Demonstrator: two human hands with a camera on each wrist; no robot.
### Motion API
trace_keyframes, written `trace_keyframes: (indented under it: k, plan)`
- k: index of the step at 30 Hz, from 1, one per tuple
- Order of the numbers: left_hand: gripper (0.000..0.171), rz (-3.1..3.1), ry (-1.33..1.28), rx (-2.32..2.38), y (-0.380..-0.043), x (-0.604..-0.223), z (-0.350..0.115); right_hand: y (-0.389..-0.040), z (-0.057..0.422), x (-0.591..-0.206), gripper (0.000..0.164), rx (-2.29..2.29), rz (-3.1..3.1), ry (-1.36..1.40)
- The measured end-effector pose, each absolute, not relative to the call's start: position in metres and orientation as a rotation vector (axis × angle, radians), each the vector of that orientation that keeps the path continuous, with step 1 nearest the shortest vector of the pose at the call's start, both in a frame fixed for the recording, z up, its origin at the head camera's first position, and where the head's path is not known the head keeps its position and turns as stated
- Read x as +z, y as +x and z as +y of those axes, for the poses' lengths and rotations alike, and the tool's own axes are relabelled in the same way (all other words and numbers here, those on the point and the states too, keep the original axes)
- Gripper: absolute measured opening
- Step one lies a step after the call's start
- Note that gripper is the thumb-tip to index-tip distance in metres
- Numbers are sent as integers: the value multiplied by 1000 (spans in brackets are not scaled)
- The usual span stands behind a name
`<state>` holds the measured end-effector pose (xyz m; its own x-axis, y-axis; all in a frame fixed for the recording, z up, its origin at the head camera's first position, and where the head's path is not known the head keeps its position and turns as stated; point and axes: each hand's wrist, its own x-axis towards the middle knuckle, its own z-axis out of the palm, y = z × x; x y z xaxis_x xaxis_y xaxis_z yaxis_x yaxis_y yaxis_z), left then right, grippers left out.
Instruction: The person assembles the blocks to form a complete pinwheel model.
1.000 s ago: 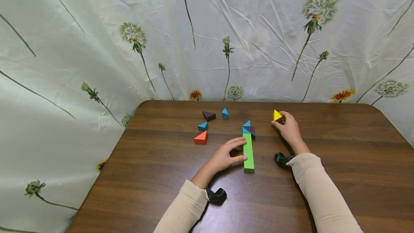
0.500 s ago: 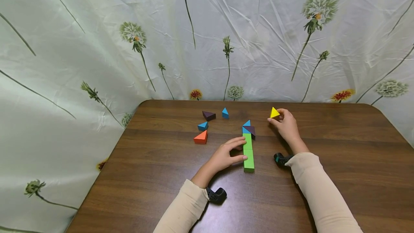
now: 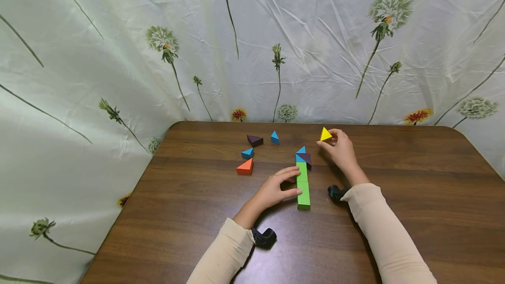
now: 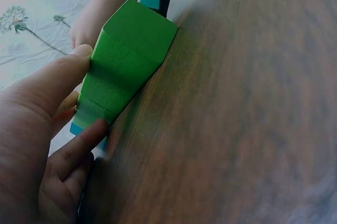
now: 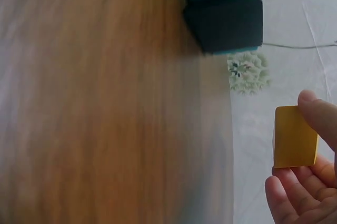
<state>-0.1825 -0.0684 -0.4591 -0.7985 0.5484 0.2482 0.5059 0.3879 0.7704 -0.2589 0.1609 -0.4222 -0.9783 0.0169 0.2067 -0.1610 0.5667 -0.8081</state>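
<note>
My right hand [image 3: 342, 152] pinches a yellow triangular block [image 3: 325, 135] between thumb and fingers, right of the row's far end. In the right wrist view, a flat rectangular face of the yellow block [image 5: 295, 136] shows. My left hand [image 3: 273, 191] rests against the left side of two green blocks [image 3: 301, 172] laid end to end, its fingers spread and fairly straight. The left wrist view shows the thumb and a fingertip touching the green blocks [image 4: 124, 61]. Beyond them, two blue triangular blocks [image 3: 300, 158] and a dark purple triangular block [image 3: 307, 159] continue the row.
Left of the row lie a loose dark purple triangular block [image 3: 255, 140], a blue one [image 3: 275, 138], another blue one [image 3: 247, 154] and an orange-red one [image 3: 245, 168]. The wooden table [image 3: 177, 214] ends at the back against a flower-print curtain [image 3: 252, 56].
My right hand has moved left and slightly farther back with the yellow triangular block, closer to the row's far end. My left hand and the other blocks stay in place.
</note>
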Motion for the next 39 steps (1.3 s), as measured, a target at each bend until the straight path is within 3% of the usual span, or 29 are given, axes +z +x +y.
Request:
trace_keyframes:
  k: [39]
  plan:
    - [50,2545,982,1433,-183,-460,-68,-259,109,-420,50,1384,-2711,275]
